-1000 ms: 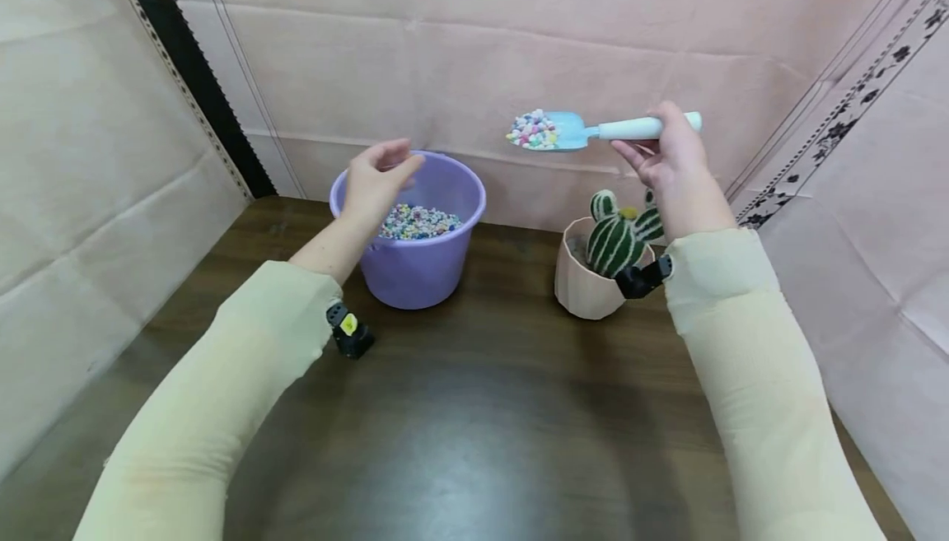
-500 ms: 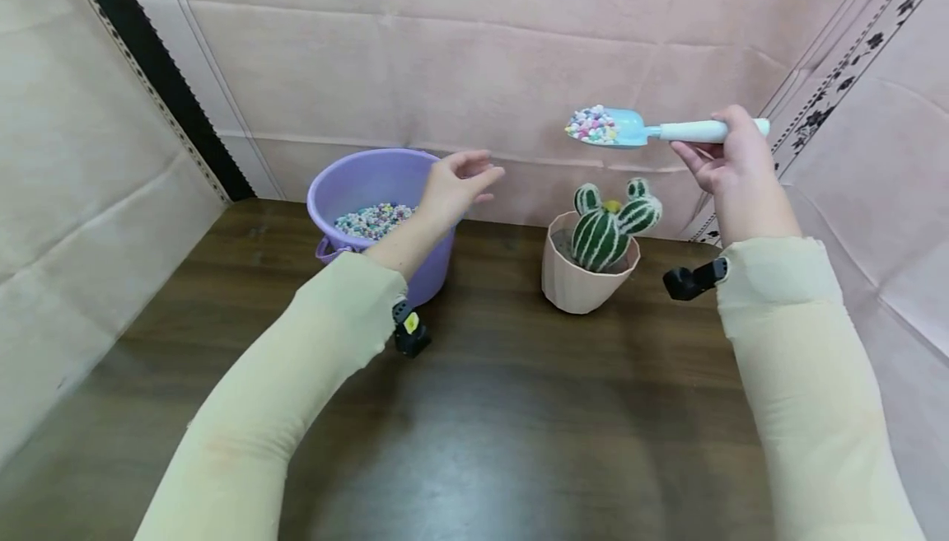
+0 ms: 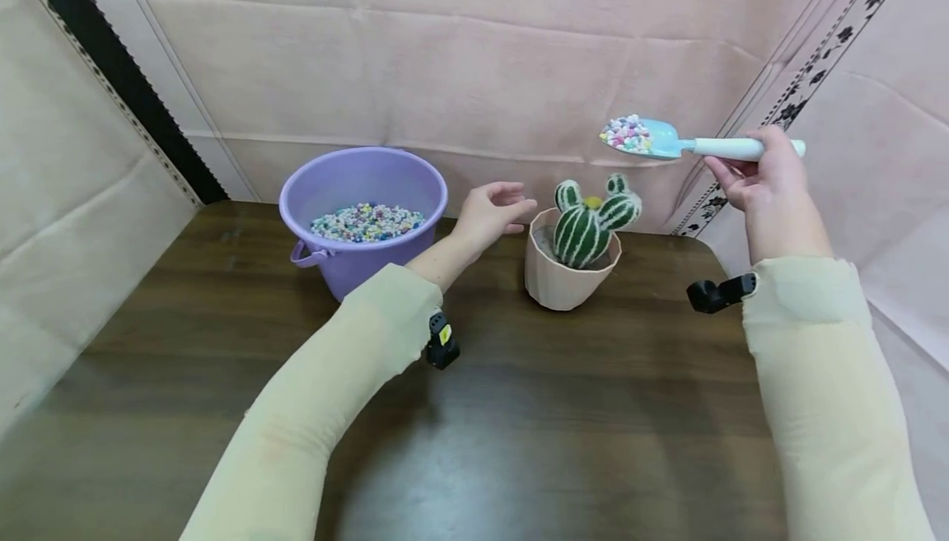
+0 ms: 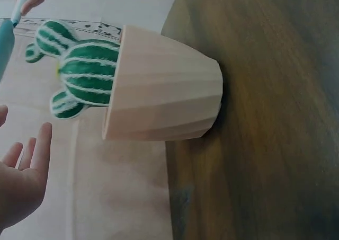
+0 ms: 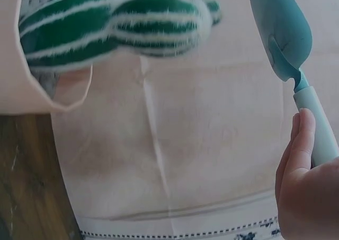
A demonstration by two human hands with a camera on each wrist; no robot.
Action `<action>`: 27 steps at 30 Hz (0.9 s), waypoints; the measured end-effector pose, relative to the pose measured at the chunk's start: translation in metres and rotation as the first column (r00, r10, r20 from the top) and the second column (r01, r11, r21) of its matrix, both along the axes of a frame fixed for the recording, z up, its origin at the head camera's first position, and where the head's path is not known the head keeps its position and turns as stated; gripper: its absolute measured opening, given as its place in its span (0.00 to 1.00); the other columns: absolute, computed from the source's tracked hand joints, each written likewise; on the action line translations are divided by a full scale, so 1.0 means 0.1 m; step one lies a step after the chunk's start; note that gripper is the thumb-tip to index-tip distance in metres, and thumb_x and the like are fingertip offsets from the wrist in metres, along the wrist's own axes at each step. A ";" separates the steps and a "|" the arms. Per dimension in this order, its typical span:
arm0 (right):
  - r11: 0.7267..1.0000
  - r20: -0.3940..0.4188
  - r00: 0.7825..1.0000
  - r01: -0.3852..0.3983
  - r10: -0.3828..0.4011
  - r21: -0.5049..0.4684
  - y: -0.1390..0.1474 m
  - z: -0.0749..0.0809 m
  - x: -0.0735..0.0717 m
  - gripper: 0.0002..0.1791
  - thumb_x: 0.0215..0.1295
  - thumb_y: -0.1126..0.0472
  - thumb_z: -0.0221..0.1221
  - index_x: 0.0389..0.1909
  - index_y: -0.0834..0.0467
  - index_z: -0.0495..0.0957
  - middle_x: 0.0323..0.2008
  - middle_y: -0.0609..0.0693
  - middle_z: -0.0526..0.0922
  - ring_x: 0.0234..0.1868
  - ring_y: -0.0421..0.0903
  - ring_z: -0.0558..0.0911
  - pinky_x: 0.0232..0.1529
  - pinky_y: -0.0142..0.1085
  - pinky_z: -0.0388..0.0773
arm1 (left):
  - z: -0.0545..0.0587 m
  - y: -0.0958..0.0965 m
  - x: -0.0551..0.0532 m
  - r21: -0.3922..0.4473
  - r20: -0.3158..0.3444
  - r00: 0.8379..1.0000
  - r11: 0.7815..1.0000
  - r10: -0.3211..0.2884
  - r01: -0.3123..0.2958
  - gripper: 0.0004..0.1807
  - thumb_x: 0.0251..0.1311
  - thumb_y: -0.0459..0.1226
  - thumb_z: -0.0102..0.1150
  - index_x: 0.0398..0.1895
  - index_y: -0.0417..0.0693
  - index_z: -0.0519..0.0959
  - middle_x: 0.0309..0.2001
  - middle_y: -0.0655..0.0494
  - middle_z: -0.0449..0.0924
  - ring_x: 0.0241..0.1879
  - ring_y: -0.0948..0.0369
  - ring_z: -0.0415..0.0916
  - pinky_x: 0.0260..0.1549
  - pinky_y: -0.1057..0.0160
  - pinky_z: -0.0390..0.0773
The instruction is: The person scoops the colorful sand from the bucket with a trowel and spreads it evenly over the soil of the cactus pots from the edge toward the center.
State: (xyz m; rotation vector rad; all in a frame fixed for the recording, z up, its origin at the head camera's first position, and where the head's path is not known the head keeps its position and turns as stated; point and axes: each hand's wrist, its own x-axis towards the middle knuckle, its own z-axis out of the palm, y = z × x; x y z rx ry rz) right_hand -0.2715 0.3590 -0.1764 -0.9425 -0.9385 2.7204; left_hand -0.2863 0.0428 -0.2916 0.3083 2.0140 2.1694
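In the head view my right hand (image 3: 774, 174) grips the pale handle of a light blue hand trowel (image 3: 663, 139), held level above and right of the potted cactus. Pastel pebbles (image 3: 627, 134) lie heaped on its blade. My left hand (image 3: 489, 212) hovers just left of the pot, fingers extended and loosely bent, nothing in them. The cactus (image 3: 582, 235), green with white stripes, stands in a pinkish ribbed pot (image 3: 565, 287) with grey fill showing inside. In the left wrist view, the fingertips (image 4: 43, 139) are apart from the pot's rim.
Behind my left forearm stands a purple bucket (image 3: 363, 164), part-filled with small multicoloured pebbles (image 3: 366, 222), its handle hanging at the front left. Pale cloth walls (image 3: 474, 72) close off the back and sides of the dark wooden table (image 3: 563, 409).
My left hand has moved right, from over the bucket to beside the pot. The loaded trowel has moved right in my right hand. The head view has shifted a little rightward.
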 end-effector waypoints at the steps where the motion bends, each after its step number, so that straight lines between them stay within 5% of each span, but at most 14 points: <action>1: 1.000 0.000 1.000 0.001 -0.001 -0.004 0.03 -0.01 0.01 0.08 0.60 0.64 0.59 0.34 0.50 0.70 0.33 0.55 0.78 0.40 0.50 0.83 0.42 0.42 0.84 | -0.03 0.01 -0.01 -0.011 0.000 1.000 1.000 0.001 -0.001 0.26 0.59 0.33 0.60 0.61 0.38 0.69 0.57 0.41 0.75 0.55 0.51 0.75 0.45 0.61 0.82; 7: 0.999 -0.008 1.000 0.019 -0.020 -0.035 0.24 -0.09 0.09 0.09 0.60 0.65 0.59 0.34 0.51 0.69 0.32 0.56 0.78 0.41 0.51 0.83 0.47 0.42 0.82 | -0.19 0.08 -0.08 -0.103 0.011 1.000 0.995 0.017 -0.015 0.25 0.58 0.36 0.61 0.59 0.40 0.71 0.56 0.43 0.75 0.54 0.54 0.76 0.46 0.61 0.82; 17: 0.996 0.018 0.998 0.060 -0.059 -0.068 0.53 -0.30 0.21 0.12 0.59 0.64 0.61 0.36 0.47 0.68 0.33 0.56 0.79 0.42 0.51 0.84 0.48 0.42 0.81 | -0.42 0.25 -0.11 -0.100 0.071 0.996 0.994 0.062 -0.055 0.25 0.56 0.34 0.63 0.58 0.38 0.72 0.57 0.40 0.75 0.53 0.51 0.77 0.44 0.58 0.83; 27: 0.995 0.044 0.999 0.012 -0.008 -0.101 0.75 -0.62 0.28 0.11 0.63 0.62 0.58 0.38 0.45 0.66 0.31 0.57 0.79 0.41 0.50 0.84 0.51 0.42 0.80 | -0.64 0.42 -0.16 -0.142 0.050 0.990 0.982 0.129 -0.121 0.24 0.53 0.32 0.65 0.56 0.38 0.74 0.52 0.43 0.79 0.50 0.53 0.78 0.43 0.61 0.83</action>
